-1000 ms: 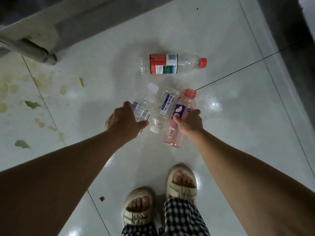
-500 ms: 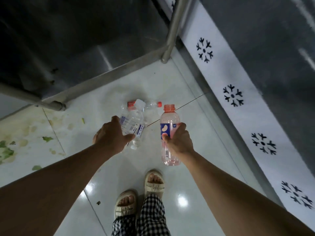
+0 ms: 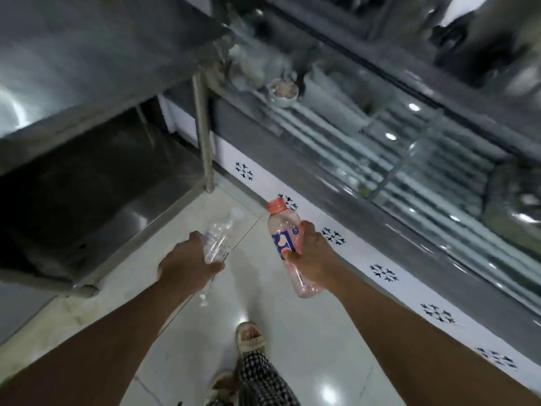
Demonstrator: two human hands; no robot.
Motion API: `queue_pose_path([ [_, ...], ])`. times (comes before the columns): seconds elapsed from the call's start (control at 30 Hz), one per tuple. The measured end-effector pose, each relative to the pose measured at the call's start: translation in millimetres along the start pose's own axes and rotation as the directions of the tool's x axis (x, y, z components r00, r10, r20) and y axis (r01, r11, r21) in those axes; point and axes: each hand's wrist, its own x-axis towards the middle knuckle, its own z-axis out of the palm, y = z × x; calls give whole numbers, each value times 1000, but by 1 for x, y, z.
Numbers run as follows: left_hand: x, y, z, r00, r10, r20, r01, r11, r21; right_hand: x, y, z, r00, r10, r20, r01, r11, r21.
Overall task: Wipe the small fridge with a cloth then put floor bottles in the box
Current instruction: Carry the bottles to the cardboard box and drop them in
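The floor (image 3: 292,332) is tiled, pale, smooth and highly glossy, with bright light spots reflected on it. The pink bottle (image 3: 285,247) is translucent, smooth plastic with an orange plastic cap and a glossy printed label. The clear bottle (image 3: 218,241) is thin transparent plastic, ribbed, with a white cap. The table (image 3: 96,68) is brushed metal with a dull sheen; its leg (image 3: 203,133) is a smooth metal tube. The fridge front (image 3: 409,159) appears to be glass, reflective, though motion blur limits certainty. The trousers (image 3: 263,382) are matt woven checked cloth. The sandal (image 3: 250,339) looks like matt strapped material.
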Motion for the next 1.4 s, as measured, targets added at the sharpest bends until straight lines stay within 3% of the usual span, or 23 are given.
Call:
queue_pose_path([
  [0.3, -99, 135, -24, 928, 359, 102, -370, 918, 143, -168, 79, -120, 967, 180, -182, -171, 983, 60],
  [0.57, -219, 278, 15, 722, 668, 179, -690, 675, 262, -326, 191, -174, 838, 383, -389, -311, 920, 237],
  [0.83, -378, 393, 118, 579, 770, 269, -815, 550, 182, -509, 344, -187, 710, 552, -437, -477, 834, 278],
  [1.03, -493, 467, 192, 417, 839, 350, -908, 397, 132, -627, 442, -195, 575, 670, -470, -565, 740, 363],
  [1.17, -547, 516, 228, 294, 872, 392, -955, 250, 160, -678, 498, -203, 491, 742, -457, -617, 666, 418],
  [1.4, -602, 620, 284, 182, 867, 463, -983, 143, 119, -728, 593, -246, 367, 806, -465, -661, 578, 478],
])
